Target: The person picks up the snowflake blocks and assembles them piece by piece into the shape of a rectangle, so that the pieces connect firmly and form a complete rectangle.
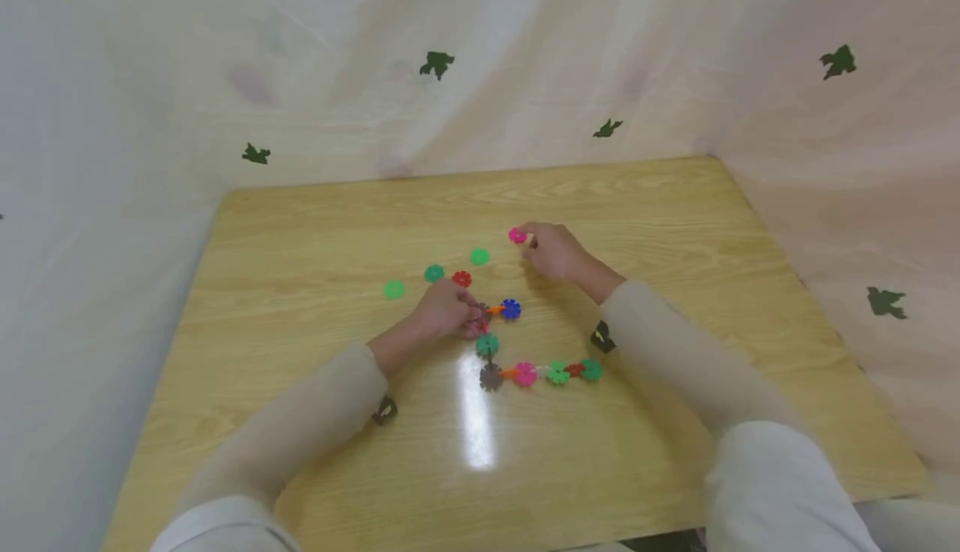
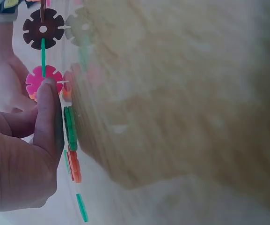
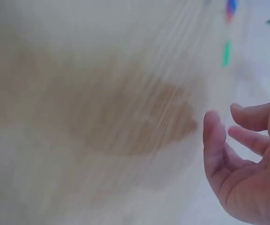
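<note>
Notched plastic building discs are joined into a bent chain on the table. My left hand [image 1: 447,310] grips the chain at a greyish disc [image 1: 480,312], which its fingers partly cover. In the left wrist view, a fingertip overlaps an upright pink disc [image 2: 41,77] of the chain, with a dark brown disc [image 2: 43,29] beyond. Farther back, my right hand [image 1: 553,250] has its fingertips right at a loose pink disc [image 1: 517,236]. The right wrist view shows that hand [image 3: 247,164] with thumb and forefinger apart; the pink disc does not show there.
Loose discs lie beyond the left hand: light green [image 1: 393,289], teal [image 1: 434,273], red [image 1: 462,278] and another light green one [image 1: 479,257]. The chain's near arm runs right to a teal disc [image 1: 591,370]. Pale cloth surrounds the wooden table [image 1: 315,235].
</note>
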`<state>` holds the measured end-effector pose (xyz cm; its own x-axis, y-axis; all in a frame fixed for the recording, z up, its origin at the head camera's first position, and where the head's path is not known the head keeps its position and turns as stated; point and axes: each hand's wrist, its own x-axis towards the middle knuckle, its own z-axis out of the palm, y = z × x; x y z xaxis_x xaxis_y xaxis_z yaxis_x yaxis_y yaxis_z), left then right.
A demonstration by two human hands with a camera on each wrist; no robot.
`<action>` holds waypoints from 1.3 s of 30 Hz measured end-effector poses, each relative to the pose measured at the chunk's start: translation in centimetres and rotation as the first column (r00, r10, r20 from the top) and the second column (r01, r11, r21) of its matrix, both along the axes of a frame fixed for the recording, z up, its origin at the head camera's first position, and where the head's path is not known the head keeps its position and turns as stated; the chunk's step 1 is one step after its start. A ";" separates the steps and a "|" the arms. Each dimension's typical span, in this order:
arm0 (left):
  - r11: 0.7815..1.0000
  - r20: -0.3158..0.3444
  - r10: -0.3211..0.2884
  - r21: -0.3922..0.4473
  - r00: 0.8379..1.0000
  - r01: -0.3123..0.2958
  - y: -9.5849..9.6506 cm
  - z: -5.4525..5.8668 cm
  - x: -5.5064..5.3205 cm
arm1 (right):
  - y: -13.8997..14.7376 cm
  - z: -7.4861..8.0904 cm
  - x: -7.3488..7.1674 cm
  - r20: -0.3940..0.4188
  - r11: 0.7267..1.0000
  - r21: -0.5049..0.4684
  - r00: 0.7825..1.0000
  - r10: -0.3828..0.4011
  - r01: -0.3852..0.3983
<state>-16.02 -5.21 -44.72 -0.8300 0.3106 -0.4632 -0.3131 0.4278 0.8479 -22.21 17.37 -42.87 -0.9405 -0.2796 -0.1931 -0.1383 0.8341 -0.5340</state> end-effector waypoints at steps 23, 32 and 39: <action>1.000 -0.023 -0.027 -0.016 0.999 0.027 -0.4 0.3 0.2 | 0.8 -0.9 5.4 -0.037 0.990 -0.033 0.990 0.136 -0.138; 1.000 -0.004 -0.010 0.002 1.000 0.010 -0.9 -0.2 -0.2 | 0.7 -1.5 7.7 -0.073 0.984 -0.136 0.992 0.106 -0.115; 1.000 0.010 -0.023 0.017 1.000 0.023 -0.8 -0.1 -0.1 | 0.6 -1.7 8.2 -0.087 0.980 -0.145 0.988 0.126 -0.138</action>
